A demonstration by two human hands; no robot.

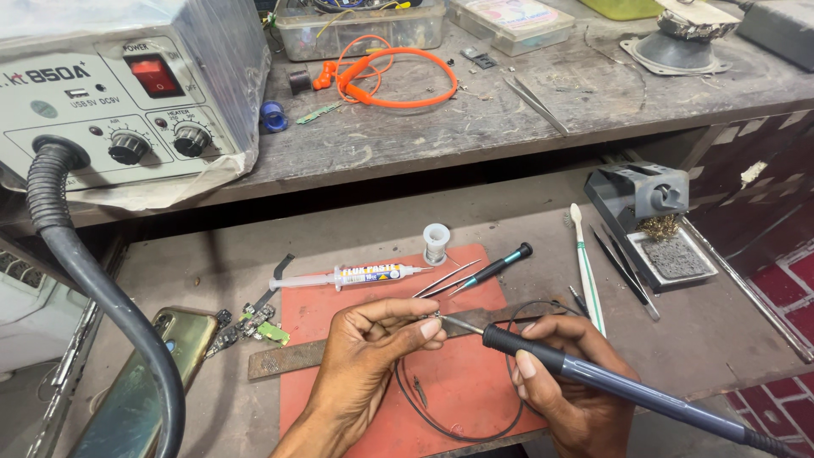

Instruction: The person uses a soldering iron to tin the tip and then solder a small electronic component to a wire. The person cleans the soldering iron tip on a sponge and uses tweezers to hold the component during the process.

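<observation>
Soldering: a person bends over a red mat [458, 382] on the near shelf, both hands meeting above a flat metal file [292, 358].
Right hand: right hand [568, 390] is wrapped around a soldering iron [593, 382], fingers pressed closed on its dark grip, the tip aimed left.
Left hand: left hand [369, 352] pinches a tiny metal part [434, 317] between thumb and forefinger; what the part is I cannot tell.
Contact: the iron's tip touches the part, just over the file near the mat's far edge.
Wire: a thin black wire [449, 424] loops across the mat under both hands.
Far side of mat: a flux syringe [356, 275], tweezers [445, 278], a small screwdriver [492, 270] and a solder spool [436, 243].
Left: a phone [140, 390] lies beside small circuit boards [250, 326].
Right: a brush [587, 271] and an iron stand [653, 216].
Upper shelf, far left: a hot-air station [110, 93] with a thick black hose [93, 288].
</observation>
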